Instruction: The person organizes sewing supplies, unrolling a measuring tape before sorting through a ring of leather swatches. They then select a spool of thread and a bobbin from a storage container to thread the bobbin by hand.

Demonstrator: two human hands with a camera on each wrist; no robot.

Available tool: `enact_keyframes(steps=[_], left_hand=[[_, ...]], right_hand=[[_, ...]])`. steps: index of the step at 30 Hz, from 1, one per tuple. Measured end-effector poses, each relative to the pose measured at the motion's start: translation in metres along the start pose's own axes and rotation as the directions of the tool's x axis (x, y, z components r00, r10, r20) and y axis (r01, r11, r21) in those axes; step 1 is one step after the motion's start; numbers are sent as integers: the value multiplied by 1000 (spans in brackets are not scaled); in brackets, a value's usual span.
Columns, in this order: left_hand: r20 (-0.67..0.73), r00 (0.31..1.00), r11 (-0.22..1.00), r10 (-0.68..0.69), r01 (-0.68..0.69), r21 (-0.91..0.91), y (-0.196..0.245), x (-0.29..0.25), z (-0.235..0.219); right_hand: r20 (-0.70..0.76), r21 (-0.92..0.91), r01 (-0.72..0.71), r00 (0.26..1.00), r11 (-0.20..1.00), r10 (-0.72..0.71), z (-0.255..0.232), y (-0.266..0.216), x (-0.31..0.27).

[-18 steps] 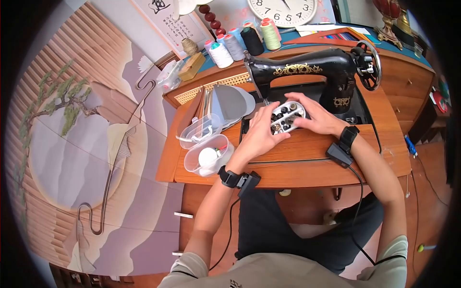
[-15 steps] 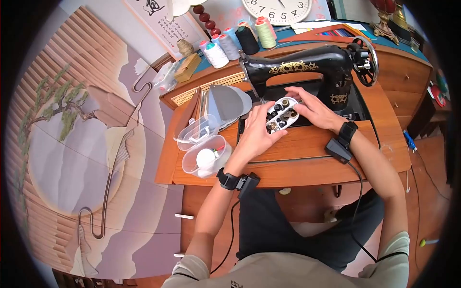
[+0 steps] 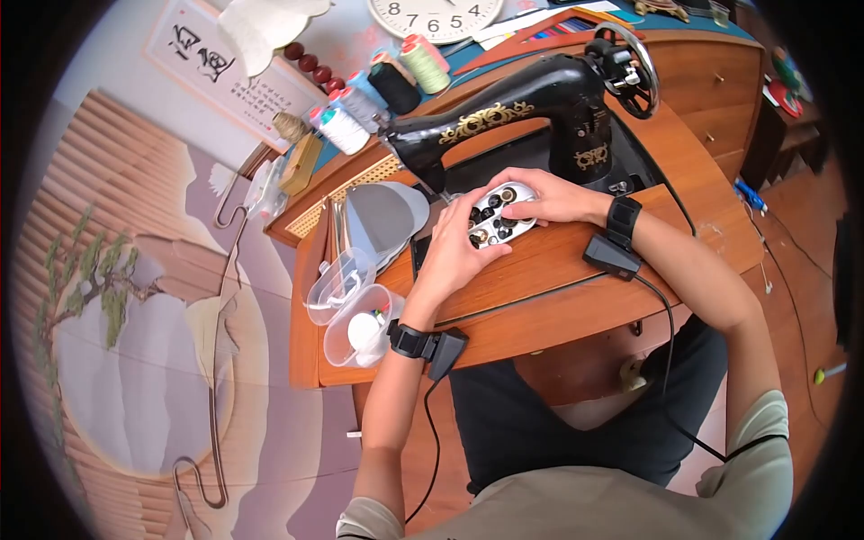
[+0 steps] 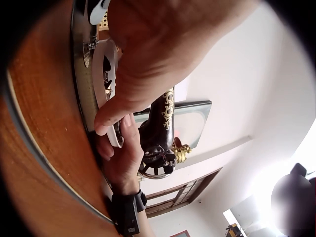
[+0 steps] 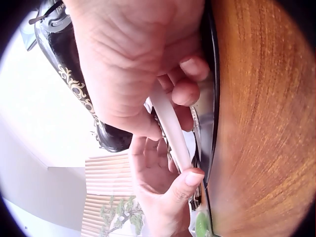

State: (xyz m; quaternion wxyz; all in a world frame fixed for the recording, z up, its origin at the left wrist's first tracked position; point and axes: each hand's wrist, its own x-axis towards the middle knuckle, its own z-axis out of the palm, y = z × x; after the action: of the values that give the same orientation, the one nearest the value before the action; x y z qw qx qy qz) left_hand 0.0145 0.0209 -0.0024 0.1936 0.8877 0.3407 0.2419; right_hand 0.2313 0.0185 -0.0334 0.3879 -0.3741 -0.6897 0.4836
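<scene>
White compartment tray [image 5: 171, 123] sits above the wooden sewing table [image 3: 540, 281], before the black sewing machine [image 3: 571, 88]. Left hand [image 3: 453, 245] curls round one end; right hand [image 3: 558, 198] grips the other. Clear box [image 3: 334, 346] lies open, table's left. Thread spools [image 3: 393, 87] and clock [image 3: 438, 13] stand behind; landscape-patterned panel [image 3: 135, 360] at far left.

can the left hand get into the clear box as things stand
Probably yes: the clear box stands open close by, on the left hand's own side. That hand would likely have to let go of the tray first, though, which the right hand also grips.
</scene>
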Motion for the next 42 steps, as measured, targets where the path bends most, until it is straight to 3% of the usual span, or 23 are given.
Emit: enact_keyframes(steps=[5,9,12,16,22,26,28,32,34,42], left_hand=[[-42,999,997,4,-7,-74,-12,3,3],[-72,997,999,32,-32,-3,-20,0,4],[-185,982,999,33,-39,-30,-26,0,6],[-191,980,989,-50,23,-144,-26,-2,8],[-211,978,996,-5,-13,-87,-27,-6,12],[-212,977,993,-22,-4,-121,-26,-6,11],[-203,978,991,-41,15,-131,-25,-5,12],[-213,977,992,-25,-2,-123,-27,-5,13],[-212,977,995,-22,0,-103,-26,-5,13],[-215,977,996,-2,-17,-84,-26,-5,13]], right_hand=[[-27,109,-36,999,993,39,-1,7,6],[-16,241,-72,997,968,78,1,2,2],[-24,308,-62,997,949,73,-2,4,3],[-73,263,-29,996,964,50,-1,1,4],[-88,116,-34,995,993,45,3,2,3],[-82,175,-72,993,982,88,0,1,3],[-49,315,-95,992,944,116,-3,0,2],[-61,285,-97,991,954,119,-1,0,2],[-99,183,-46,993,982,65,1,3,4],[-93,136,-48,994,990,61,0,6,6]])
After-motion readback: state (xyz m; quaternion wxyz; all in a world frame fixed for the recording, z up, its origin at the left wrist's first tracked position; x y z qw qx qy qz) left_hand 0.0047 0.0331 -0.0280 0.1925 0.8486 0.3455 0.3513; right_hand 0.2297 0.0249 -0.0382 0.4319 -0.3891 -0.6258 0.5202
